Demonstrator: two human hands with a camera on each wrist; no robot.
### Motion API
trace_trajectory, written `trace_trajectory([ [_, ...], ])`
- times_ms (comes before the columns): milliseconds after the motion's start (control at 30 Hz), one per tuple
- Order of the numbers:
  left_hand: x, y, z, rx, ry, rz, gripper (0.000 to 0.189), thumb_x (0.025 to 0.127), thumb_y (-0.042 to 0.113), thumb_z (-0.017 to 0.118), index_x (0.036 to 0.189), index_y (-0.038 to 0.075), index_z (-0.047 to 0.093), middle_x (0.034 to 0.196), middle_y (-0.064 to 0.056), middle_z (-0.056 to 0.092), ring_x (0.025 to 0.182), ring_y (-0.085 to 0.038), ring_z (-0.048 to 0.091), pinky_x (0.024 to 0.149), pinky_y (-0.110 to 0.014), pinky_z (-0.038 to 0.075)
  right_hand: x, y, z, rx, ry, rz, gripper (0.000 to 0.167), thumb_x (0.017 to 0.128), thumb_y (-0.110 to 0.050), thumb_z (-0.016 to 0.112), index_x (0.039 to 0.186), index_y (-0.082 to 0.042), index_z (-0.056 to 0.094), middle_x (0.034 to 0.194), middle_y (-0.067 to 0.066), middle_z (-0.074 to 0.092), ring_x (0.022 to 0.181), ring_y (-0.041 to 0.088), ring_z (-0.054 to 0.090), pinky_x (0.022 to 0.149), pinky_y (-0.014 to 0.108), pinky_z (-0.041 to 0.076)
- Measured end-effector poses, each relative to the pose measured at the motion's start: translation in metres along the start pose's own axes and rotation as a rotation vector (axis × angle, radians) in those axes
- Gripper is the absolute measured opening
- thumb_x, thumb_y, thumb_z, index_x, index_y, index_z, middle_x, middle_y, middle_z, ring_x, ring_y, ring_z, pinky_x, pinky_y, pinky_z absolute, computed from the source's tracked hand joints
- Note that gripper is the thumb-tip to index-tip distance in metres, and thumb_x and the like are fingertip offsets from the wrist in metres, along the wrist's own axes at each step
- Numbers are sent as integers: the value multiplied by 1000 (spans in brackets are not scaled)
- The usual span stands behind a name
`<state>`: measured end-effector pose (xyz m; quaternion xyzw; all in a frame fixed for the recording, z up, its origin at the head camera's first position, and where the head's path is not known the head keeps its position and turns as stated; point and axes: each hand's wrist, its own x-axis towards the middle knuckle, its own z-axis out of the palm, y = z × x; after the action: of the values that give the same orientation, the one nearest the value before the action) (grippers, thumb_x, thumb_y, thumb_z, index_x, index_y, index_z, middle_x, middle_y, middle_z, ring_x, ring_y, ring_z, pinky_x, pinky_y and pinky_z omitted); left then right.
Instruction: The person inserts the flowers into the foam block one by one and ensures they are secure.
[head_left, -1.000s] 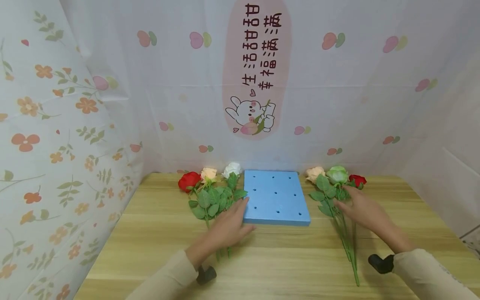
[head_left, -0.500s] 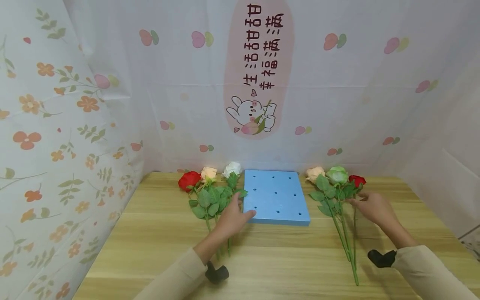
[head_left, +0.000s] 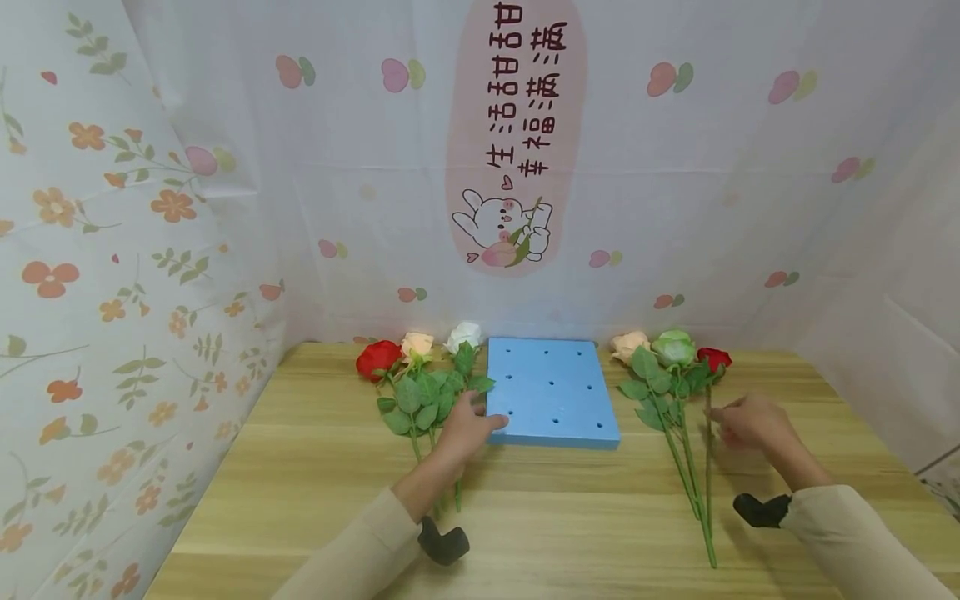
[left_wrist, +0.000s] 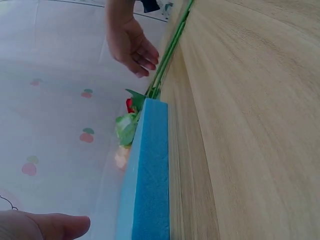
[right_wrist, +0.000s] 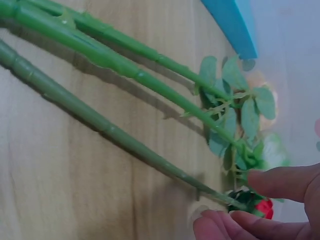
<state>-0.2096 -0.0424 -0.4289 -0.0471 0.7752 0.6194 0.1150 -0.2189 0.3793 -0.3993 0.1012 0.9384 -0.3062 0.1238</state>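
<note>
My right hand (head_left: 753, 425) hovers beside the stem (head_left: 708, 467) of a dark red rose (head_left: 714, 360), the outermost of several artificial flowers at the right. In the right wrist view that stem runs between my thumb (right_wrist: 280, 182) and fingers (right_wrist: 220, 227), which stand apart. A green rose (head_left: 673, 348) and a peach rose (head_left: 630, 347) lie alongside, their stems converging toward the front. My left hand (head_left: 465, 432), thumb spread, is at the left front corner of a blue foam block (head_left: 551, 404) with several small holes, overlapping leaves of a white rose (head_left: 465, 335).
Left of the block, a red rose (head_left: 378, 360) and another peach rose (head_left: 417, 347) lie beside the white one, stems toward the front. The wooden table (head_left: 300, 492) meets a printed curtain (head_left: 360, 250) at the back. A black wrist mount (head_left: 761, 510) sticks out below each sleeve.
My right hand has moved from over the leaves by the flower heads down toward me, beside the red rose's stem. The left hand has shifted only slightly. The flowers and block stay put.
</note>
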Motion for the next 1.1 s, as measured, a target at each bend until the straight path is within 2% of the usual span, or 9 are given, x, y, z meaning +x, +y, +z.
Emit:
trace_trajectory([
  [33, 0, 0, 0, -4, 0, -3, 75, 89, 18, 68, 149, -1, 28, 142, -26, 45, 128, -45, 45, 103, -57, 39, 0, 1, 1, -15, 2, 8, 41, 96, -31, 55, 73, 2, 65, 64, 2, 64, 62, 17, 63, 61, 35, 53],
  [100, 0, 1, 0, -12, 0, -10, 74, 89, 16, 68, 149, -1, 29, 142, -26, 45, 127, -44, 46, 102, -56, 40, 2, 4, 4, -4, 5, 21, 40, 94, -31, 56, 73, 2, 66, 62, 2, 63, 60, 16, 63, 59, 33, 52],
  [267, 2, 1, 2, -30, -2, -25, 72, 89, 14, 67, 149, -1, 30, 142, -25, 45, 125, -43, 48, 99, -53, 44, 6, 10, 8, 106, 10, 40, 45, 91, -27, 60, 97, 18, 63, 74, 8, 67, 64, 17, 68, 61, 33, 57],
  [333, 3, 1, 2, -34, 2, -29, 72, 89, 13, 67, 149, -1, 30, 141, -25, 46, 125, -42, 48, 99, -53, 44, 7, 11, 10, 149, 9, 54, 47, 91, -25, 62, 101, 21, 60, 77, 10, 67, 65, 17, 68, 62, 33, 58],
  [533, 5, -2, 6, 13, 21, -11, 74, 85, 9, 70, 148, -1, 33, 136, -24, 49, 122, -42, 50, 98, -51, 45, 10, 12, 14, 175, 23, 65, 37, 87, -21, 67, 90, 15, 64, 73, 8, 65, 62, 17, 67, 60, 34, 58],
  [800, 7, -4, 11, 61, 32, -10, 67, 86, 6, 66, 146, -2, 38, 134, -22, 50, 123, -38, 49, 95, -48, 47, 11, 13, 18, 188, 36, 95, 24, 83, -14, 64, 72, 6, 59, 61, 5, 58, 55, 16, 64, 55, 31, 56],
  [1000, 9, -3, 12, 74, 50, -12, 58, 87, 0, 62, 142, -4, 44, 134, -21, 52, 126, -39, 48, 99, -48, 46, 10, 11, 13, 275, 8, 135, 21, 82, -11, 62, 82, 9, 57, 66, 5, 59, 58, 15, 65, 58, 31, 57],
  [1100, 11, -3, 11, 77, 50, -17, 55, 86, -2, 62, 139, -4, 47, 132, -22, 54, 126, -40, 48, 100, -49, 45, 8, 11, 9, 293, -1, 128, 23, 83, -11, 61, 86, 12, 60, 69, 4, 62, 60, 15, 66, 60, 31, 57],
])
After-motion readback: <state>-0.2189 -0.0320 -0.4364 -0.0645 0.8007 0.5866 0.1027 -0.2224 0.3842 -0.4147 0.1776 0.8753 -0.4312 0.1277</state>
